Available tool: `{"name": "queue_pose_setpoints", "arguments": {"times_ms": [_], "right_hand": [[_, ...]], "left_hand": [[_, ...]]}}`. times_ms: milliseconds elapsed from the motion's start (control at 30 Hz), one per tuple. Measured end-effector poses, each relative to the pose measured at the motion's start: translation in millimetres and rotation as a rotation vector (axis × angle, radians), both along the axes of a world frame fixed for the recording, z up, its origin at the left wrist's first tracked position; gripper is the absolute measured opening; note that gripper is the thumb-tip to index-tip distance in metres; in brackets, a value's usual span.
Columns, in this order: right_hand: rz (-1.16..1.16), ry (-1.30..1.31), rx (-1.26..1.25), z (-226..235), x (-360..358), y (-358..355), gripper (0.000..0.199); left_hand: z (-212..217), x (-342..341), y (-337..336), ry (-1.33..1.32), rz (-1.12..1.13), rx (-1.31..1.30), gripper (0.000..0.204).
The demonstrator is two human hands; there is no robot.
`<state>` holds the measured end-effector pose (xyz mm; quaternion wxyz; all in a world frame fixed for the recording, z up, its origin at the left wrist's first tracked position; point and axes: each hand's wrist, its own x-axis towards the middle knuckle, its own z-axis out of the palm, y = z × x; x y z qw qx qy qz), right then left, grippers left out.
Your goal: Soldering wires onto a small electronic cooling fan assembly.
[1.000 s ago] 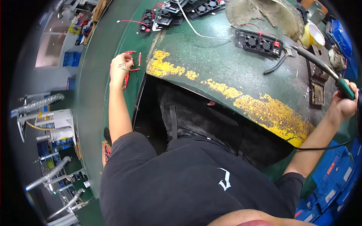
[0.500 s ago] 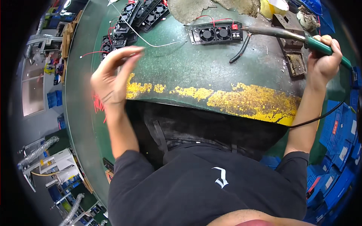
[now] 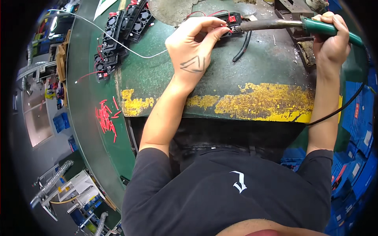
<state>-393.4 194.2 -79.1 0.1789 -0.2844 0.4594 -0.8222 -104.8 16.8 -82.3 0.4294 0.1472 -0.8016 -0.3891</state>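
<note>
My right hand (image 3: 332, 37) is wrapped around the green handle of a soldering iron (image 3: 271, 24). The iron points left, its tip at the near right part of a black fan module (image 3: 224, 17). Thumb and fingers of my left hand (image 3: 193, 47) are pinched on a small red tube (image 3: 230, 31), right beside the iron's tip. Most of the module is hidden behind my left hand; a red connector (image 3: 232, 18) and red wires show above it. A short thick black cable (image 3: 242, 47) lies just below the iron.
Several black fan modules (image 3: 138, 25) are piled at the far left. A thin silvery wire (image 3: 134, 53) arcs over the bench toward my left hand. Small red tubes (image 3: 105, 118) lie scattered on the left. An iron stand (image 3: 293, 11) is at the back right; blue boxes (image 3: 356, 118) are beyond my right arm.
My left hand has swung right and away from me, from over the left of the bench to the fan module, with the small red tube. The iron stays in my right hand.
</note>
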Motion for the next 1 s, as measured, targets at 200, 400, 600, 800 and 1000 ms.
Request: {"name": "queue_pose_setpoints", "arguments": {"times_ms": [200, 400, 600, 800, 1000], "right_hand": [[-0.039, -0.007, -0.038, -1.0, -6.2, 0.7, 0.022], [0.043, -0.029, -0.080, -1.4, -7.1, 3.1, 0.022], [-0.049, -0.022, -0.012, -0.3, -0.5, -2.4, 0.023], [-0.086, 0.004, 0.017, 7.5, 15.2, -8.4, 0.024], [-0.011, 0.019, -0.058, -6.2, -5.4, -3.3, 0.025]], "left_hand": [[-11.3, -4.7, 0.5, 0.006, 0.021, 0.053, 0.012], [-13.2, -2.9, 0.7, 0.000, 0.040, 0.012, 0.012], [-11.7, -4.9, 5.0, 0.006, 0.040, 0.011, 0.012], [-13.4, -5.0, 4.1, -0.018, 0.049, -0.027, 0.013], [-14.1, -2.2, 4.5, -0.059, 0.044, -0.067, 0.010]]}}
